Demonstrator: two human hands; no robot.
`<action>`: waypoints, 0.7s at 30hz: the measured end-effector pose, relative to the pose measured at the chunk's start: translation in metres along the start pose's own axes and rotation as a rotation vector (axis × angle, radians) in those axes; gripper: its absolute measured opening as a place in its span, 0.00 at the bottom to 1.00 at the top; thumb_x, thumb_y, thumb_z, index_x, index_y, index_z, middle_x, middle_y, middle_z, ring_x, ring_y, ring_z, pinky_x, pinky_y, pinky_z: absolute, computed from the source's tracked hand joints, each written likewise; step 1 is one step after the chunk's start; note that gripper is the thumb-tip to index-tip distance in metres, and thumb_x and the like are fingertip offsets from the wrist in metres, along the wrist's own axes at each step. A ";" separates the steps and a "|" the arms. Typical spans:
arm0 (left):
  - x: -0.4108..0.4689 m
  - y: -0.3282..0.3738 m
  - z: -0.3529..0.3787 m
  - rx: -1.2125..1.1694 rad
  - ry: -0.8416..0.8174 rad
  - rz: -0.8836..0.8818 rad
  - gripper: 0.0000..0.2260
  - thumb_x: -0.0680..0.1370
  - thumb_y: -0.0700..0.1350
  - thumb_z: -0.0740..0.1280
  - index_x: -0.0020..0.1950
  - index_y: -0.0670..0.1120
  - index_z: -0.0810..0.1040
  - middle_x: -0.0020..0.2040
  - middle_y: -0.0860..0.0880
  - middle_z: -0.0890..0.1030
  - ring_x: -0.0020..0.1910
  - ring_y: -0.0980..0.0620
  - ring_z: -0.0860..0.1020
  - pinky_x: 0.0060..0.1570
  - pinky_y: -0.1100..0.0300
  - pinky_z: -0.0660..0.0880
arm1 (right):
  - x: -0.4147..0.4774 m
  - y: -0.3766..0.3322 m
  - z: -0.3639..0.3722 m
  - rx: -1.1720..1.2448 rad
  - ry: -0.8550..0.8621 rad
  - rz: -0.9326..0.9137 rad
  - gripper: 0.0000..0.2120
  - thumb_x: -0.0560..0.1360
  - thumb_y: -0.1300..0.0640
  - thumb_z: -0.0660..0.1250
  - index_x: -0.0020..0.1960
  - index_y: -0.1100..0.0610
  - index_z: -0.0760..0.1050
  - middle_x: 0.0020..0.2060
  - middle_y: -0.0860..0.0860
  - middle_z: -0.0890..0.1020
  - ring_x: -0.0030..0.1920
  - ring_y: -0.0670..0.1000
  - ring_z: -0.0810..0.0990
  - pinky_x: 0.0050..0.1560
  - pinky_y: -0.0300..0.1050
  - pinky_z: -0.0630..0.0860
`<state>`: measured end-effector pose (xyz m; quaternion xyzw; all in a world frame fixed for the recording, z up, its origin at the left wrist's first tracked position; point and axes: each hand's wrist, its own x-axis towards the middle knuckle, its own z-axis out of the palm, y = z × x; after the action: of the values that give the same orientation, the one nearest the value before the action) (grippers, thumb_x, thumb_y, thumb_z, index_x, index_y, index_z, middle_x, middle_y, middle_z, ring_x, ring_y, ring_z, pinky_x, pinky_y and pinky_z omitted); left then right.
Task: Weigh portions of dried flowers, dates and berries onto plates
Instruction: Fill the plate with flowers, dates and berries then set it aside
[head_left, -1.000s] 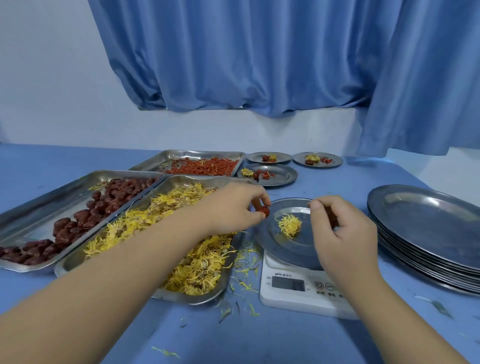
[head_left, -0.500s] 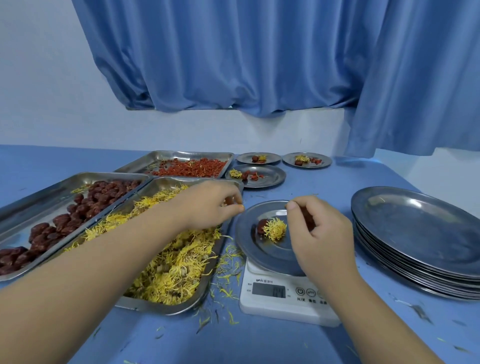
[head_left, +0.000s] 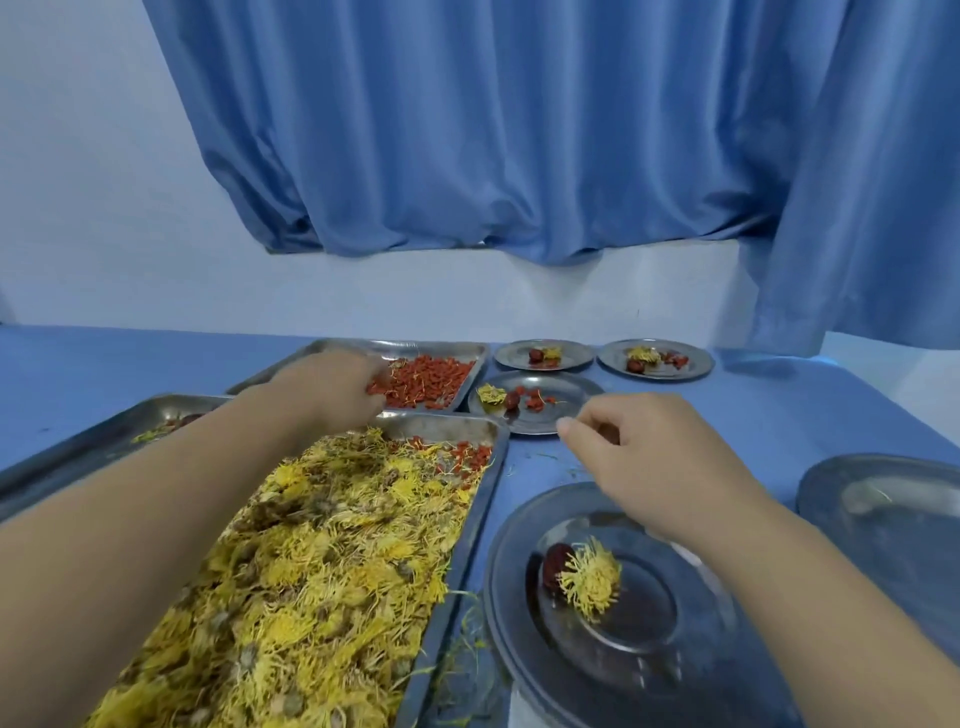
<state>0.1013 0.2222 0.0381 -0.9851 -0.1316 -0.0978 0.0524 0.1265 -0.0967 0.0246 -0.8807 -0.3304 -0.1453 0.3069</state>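
Covering the blue desk (head_left: 779, 415), steel trays hold dried yellow flowers (head_left: 311, 561) and red berries (head_left: 431, 382); the left hand (head_left: 332, 387) digs into the berries, fingers hidden, grip unclear, while the right hand (head_left: 660, 462) hovers loosely curled and empty above the near plate (head_left: 597, 670) carrying one flower and a date (head_left: 555, 564)

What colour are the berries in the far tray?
Red-orange berries, seen in the head view.

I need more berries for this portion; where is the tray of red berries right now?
In the head view, the rectangular steel tray of red berries sits at the far centre-left, behind the tray of yellow dried flowers, with the left hand reaching into it.
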 end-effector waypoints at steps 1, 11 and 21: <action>0.010 -0.003 0.004 0.047 -0.022 -0.013 0.12 0.77 0.51 0.63 0.61 0.54 0.76 0.60 0.52 0.77 0.50 0.53 0.77 0.50 0.55 0.77 | 0.001 0.003 0.001 -0.017 0.004 0.004 0.19 0.76 0.41 0.59 0.37 0.55 0.74 0.28 0.51 0.76 0.31 0.50 0.75 0.32 0.46 0.72; 0.105 0.011 0.046 -0.063 -0.208 -0.061 0.15 0.81 0.46 0.58 0.67 0.49 0.76 0.69 0.47 0.74 0.66 0.47 0.72 0.68 0.50 0.67 | 0.006 0.014 0.006 -0.057 0.045 0.005 0.20 0.75 0.39 0.58 0.34 0.54 0.71 0.26 0.50 0.74 0.29 0.46 0.73 0.26 0.41 0.65; 0.127 0.033 0.083 -0.102 -0.447 -0.050 0.20 0.80 0.37 0.55 0.68 0.51 0.75 0.67 0.49 0.75 0.65 0.47 0.73 0.68 0.49 0.66 | 0.005 0.006 0.013 -0.054 0.015 -0.040 0.22 0.76 0.40 0.57 0.34 0.55 0.70 0.26 0.51 0.73 0.29 0.48 0.72 0.29 0.44 0.68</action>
<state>0.2455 0.2330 -0.0194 -0.9801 -0.1592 0.1149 -0.0304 0.1348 -0.0895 0.0140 -0.8807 -0.3418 -0.1668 0.2823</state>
